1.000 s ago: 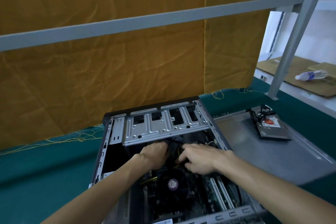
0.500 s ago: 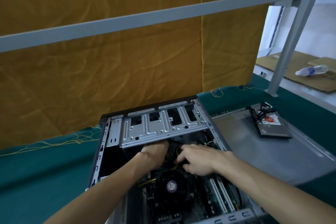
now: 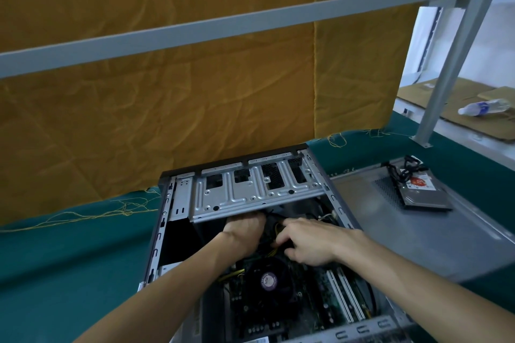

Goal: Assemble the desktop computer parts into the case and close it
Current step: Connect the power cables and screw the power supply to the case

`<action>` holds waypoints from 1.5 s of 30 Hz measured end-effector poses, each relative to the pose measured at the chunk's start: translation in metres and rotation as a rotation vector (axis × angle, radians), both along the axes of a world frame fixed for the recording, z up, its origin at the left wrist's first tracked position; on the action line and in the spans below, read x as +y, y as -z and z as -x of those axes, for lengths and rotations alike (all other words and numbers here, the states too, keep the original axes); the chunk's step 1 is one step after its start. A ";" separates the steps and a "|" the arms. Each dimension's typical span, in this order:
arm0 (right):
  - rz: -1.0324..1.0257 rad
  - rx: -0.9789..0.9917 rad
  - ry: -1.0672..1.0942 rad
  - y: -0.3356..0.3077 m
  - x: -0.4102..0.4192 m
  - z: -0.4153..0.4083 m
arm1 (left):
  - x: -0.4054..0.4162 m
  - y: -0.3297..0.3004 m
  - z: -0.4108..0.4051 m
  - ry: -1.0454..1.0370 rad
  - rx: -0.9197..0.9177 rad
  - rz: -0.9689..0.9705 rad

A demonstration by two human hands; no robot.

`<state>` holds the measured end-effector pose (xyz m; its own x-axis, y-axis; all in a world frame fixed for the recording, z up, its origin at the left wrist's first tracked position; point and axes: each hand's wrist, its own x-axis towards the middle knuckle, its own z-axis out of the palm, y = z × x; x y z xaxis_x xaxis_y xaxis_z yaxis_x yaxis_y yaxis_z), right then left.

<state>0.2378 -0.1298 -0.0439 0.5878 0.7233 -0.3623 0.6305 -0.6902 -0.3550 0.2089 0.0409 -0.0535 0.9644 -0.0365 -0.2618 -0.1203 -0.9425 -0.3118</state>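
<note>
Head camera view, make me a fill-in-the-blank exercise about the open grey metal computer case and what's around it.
1. The grey hard drive lies on the flat grey ____ panel.
2. The open grey metal computer case sits on a ____ table cover.
3. The clear plastic bottle lies on ____.

Missing words: side; green; cardboard

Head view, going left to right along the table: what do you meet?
Loose yellow threads → open computer case → left hand → right hand → side panel → hard drive → plastic bottle.
</note>
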 end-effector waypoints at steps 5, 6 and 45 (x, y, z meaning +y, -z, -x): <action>-0.015 0.014 -0.001 -0.003 0.000 0.001 | 0.003 0.000 -0.001 -0.007 0.006 0.038; -0.017 0.015 0.000 -0.004 0.000 0.002 | 0.003 -0.001 -0.001 0.003 0.004 0.030; -0.027 0.032 0.056 -0.002 0.005 0.006 | 0.012 0.010 -0.007 0.032 0.064 0.143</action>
<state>0.2314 -0.1247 -0.0423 0.6160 0.6997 -0.3619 0.5796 -0.7137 -0.3932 0.2154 0.0525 -0.0636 0.9436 -0.1084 -0.3128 -0.1664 -0.9721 -0.1652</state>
